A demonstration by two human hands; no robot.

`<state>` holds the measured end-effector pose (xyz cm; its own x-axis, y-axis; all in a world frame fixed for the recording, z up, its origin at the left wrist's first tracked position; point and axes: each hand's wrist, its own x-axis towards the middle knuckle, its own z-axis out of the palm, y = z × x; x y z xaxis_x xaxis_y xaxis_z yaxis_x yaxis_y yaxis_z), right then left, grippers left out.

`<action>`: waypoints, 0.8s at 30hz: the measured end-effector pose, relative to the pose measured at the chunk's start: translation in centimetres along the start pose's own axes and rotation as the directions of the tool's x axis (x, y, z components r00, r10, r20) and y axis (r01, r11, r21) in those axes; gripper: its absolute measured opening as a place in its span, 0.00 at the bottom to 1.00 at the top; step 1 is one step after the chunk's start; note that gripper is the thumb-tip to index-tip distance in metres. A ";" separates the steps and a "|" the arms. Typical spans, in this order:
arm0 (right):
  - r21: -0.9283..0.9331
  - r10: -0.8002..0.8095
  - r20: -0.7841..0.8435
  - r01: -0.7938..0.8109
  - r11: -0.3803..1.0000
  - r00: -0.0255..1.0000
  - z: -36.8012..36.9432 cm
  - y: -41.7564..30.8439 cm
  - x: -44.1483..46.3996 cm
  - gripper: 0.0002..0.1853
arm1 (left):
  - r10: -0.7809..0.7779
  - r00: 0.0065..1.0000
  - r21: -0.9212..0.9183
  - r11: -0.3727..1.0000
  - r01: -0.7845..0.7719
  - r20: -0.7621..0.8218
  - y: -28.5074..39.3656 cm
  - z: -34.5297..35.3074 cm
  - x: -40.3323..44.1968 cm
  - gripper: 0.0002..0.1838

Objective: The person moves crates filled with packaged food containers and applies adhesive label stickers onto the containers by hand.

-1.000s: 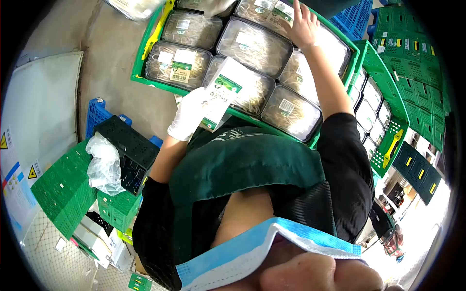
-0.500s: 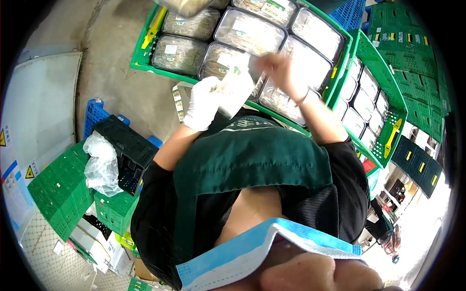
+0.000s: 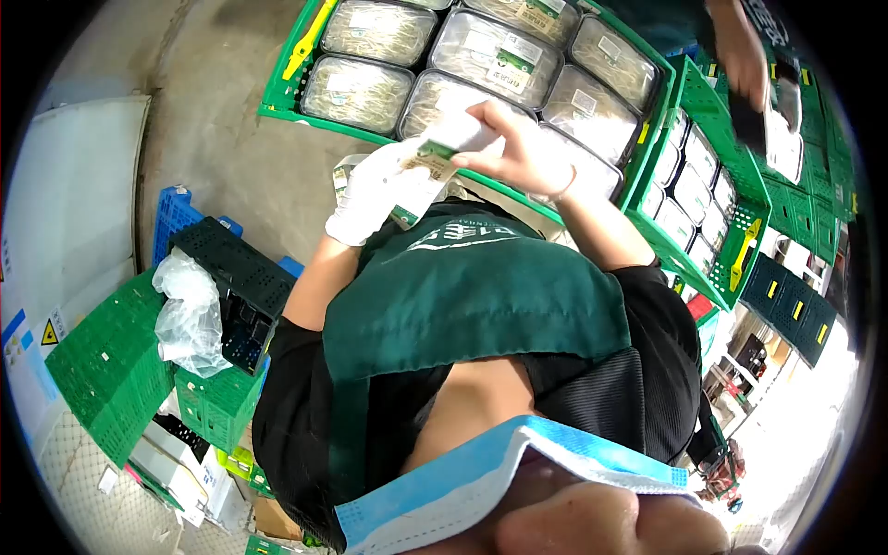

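My left hand (image 3: 363, 196), in a white glove, is closed around a strip of green-and-white labels (image 3: 430, 165) in front of my apron. The bare right hand (image 3: 525, 155) pinches the upper end of that strip between thumb and fingers. Part of the strip (image 3: 342, 176) hangs on the far side of the glove. Just beyond both hands stands a green crate (image 3: 356, 137) filled with clear-lidded packs (image 3: 359, 92) of pale thin strands, like sprouts. One pack (image 3: 495, 57) bears a green-and-white label; others show a small white sticker.
A second green crate (image 3: 754, 199) of packs stands at the right. Beyond it are a co-worker's hand (image 3: 740, 55) and stacked green crates (image 3: 814, 199). Left are a black crate (image 3: 236, 264), a plastic bag (image 3: 188, 310) and a green crate (image 3: 106, 361).
My right hand has moved from above the packs down and left to the label strip. A pack at the top left has left view; a co-worker's hand has appeared at top right.
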<state>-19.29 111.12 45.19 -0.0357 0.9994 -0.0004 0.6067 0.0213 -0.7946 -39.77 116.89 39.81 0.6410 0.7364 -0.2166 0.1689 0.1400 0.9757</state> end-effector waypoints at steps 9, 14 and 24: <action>0.019 0.165 -0.169 -0.164 0.986 0.972 3.8 -1.1 -0.6 0.08 | -0.045 0.996 0.085 0.996 0.038 0.081 0.8 0.0 1.0 0.11; -0.051 0.291 -0.421 -0.343 0.938 0.859 -3.0 5.3 2.0 0.16 | 0.006 0.945 0.217 0.973 -0.081 0.327 0.5 -4.4 -0.1 0.10; -0.138 0.158 -0.463 -0.247 0.959 0.872 2.9 7.3 -1.1 0.16 | -0.391 0.905 -0.128 0.902 0.413 0.170 -3.6 -13.5 -1.4 0.09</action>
<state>-17.14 110.08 37.63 0.4324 0.8883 0.1549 0.7004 -0.2227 -0.6781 -51.39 124.35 37.04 0.6409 0.4994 -0.5829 0.3211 0.5154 0.7945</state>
